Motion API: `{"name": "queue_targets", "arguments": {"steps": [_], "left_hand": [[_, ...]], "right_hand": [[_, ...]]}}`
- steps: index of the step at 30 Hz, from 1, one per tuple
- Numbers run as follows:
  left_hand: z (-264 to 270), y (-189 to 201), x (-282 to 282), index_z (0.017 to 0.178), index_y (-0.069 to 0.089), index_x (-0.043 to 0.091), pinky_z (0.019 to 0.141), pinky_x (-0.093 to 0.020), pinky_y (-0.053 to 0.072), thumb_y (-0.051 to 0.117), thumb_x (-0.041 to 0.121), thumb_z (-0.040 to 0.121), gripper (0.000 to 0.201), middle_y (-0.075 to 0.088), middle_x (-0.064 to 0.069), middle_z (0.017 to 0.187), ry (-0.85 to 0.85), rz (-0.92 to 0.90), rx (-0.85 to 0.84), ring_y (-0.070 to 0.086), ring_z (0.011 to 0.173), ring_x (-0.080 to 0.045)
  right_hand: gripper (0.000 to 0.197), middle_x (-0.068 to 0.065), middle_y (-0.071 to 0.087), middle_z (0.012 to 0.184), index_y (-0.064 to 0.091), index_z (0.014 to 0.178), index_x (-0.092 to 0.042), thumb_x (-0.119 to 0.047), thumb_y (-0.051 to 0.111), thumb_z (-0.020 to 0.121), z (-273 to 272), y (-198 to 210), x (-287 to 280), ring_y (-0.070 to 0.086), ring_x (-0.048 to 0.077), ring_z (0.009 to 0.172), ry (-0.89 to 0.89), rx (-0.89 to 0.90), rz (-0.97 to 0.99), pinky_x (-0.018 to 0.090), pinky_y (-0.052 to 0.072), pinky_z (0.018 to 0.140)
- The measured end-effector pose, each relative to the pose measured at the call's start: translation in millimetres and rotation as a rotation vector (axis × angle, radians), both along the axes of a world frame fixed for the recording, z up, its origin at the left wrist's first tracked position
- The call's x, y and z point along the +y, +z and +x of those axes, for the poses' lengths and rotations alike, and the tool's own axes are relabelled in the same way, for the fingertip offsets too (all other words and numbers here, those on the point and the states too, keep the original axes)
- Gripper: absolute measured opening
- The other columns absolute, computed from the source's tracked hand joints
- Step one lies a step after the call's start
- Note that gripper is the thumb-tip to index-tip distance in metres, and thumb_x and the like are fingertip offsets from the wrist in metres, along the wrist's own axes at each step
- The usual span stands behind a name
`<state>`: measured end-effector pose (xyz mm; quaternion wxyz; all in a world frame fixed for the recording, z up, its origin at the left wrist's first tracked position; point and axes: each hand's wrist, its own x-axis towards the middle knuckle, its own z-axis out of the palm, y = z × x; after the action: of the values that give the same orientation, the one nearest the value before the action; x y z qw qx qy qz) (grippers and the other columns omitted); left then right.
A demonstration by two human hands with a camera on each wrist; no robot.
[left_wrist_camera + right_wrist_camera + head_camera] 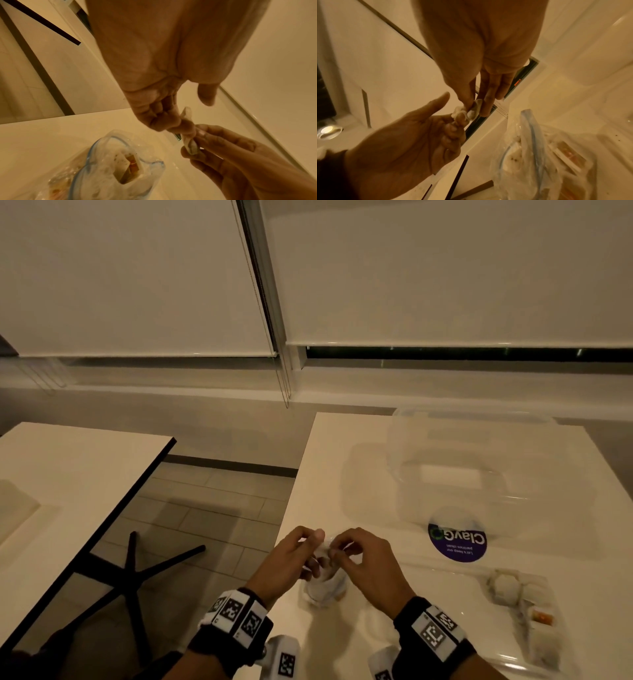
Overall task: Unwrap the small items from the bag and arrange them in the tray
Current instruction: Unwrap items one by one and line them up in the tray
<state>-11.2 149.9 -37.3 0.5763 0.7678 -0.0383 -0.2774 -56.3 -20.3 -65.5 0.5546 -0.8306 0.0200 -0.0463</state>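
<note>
Above the bag (323, 587), our left hand (291, 559) and right hand (368, 563) both pinch one small wrapped item (327, 547); the tray (534, 655) sits right of the bag.

Small wrapped item (327, 549), whitish crinkled wrap, partly twisted, held up in the air at lower centre of the head view, above the bag; both ends pinched, wrap still on. In the left wrist view it (187, 136) sits right of centre, elongated, tilted. Bag (323, 587): clear plastic zip bag with a blue seal strip, mouth open, standing crumpled on the table just below the item; more wrapped pieces inside, one with orange-red showing (132, 168). Tray (496, 635): clear plastic, flat on the table at lower right of the head view, holding a few pale pieces and one with orange filling (543, 618).
</note>
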Motion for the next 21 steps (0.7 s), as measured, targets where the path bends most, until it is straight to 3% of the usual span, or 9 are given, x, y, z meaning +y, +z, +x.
{"name": "queue_targets", "arguments": {"steps": [5, 9, 12, 17, 21], "left_hand": [[1, 7, -2, 0.094, 0.065, 0.023, 0.063, -0.023, 0.049, 0.061, 0.029, 0.098, 0.009, 0.07, 0.005, 0.076, -0.05, 0.13, -0.332, 0.06, 0.063, -0.011], [0, 18, -10, 0.097, 0.07, 0.029, 0.073, -0.015, 0.052, 0.063, 0.029, 0.097, 0.008, 0.072, 0.015, 0.092, -0.085, 0.173, -0.473, 0.067, 0.083, -0.004], [-2, 27, -18, 0.096, 0.071, 0.028, 0.073, -0.014, 0.051, 0.061, 0.027, 0.099, 0.011, 0.072, 0.017, 0.088, -0.13, 0.187, -0.549, 0.068, 0.083, -0.004], [-12, 39, -44, 0.095, 0.068, 0.027, 0.069, -0.011, 0.047, 0.058, 0.03, 0.099, 0.011, 0.067, 0.016, 0.084, -0.177, 0.306, -0.778, 0.063, 0.082, -0.005], [-22, 49, -69, 0.096, 0.065, 0.033, 0.076, -0.015, 0.052, 0.057, 0.028, 0.099, 0.01, 0.067, 0.02, 0.088, -0.244, 0.177, -0.734, 0.064, 0.09, -0.002]], "right_hand": [[0.009, -0.012, 0.069, 0.087, 0.066, 0.087, -0.022, -0.013, 0.067, 0.091, -12, 17, -11, 0.067, 0.008, 0.08, -0.007, -0.008, 0.137, 0.014, 0.05, 0.077], [0.005, -0.004, 0.07, 0.091, 0.063, 0.092, -0.018, -0.014, 0.064, 0.094, -22, 26, -18, 0.068, 0.01, 0.075, -0.017, 0.019, 0.266, 0.016, 0.05, 0.072], [0.004, 0.005, 0.071, 0.09, 0.06, 0.096, -0.015, -0.012, 0.057, 0.098, -30, 29, -29, 0.061, 0.002, 0.061, -0.012, 0.037, 0.296, 0.012, 0.042, 0.061], [0.012, 0.0, 0.054, 0.102, 0.059, 0.094, -0.02, -0.011, 0.054, 0.1, -41, 34, -46, 0.063, 0.016, 0.088, -0.026, -0.076, 0.277, 0.02, 0.05, 0.078], [0.005, 0.004, 0.06, 0.099, 0.059, 0.096, -0.02, -0.015, 0.059, 0.097, -52, 44, -61, 0.067, 0.017, 0.082, -0.052, -0.087, 0.341, 0.024, 0.053, 0.077]]}}
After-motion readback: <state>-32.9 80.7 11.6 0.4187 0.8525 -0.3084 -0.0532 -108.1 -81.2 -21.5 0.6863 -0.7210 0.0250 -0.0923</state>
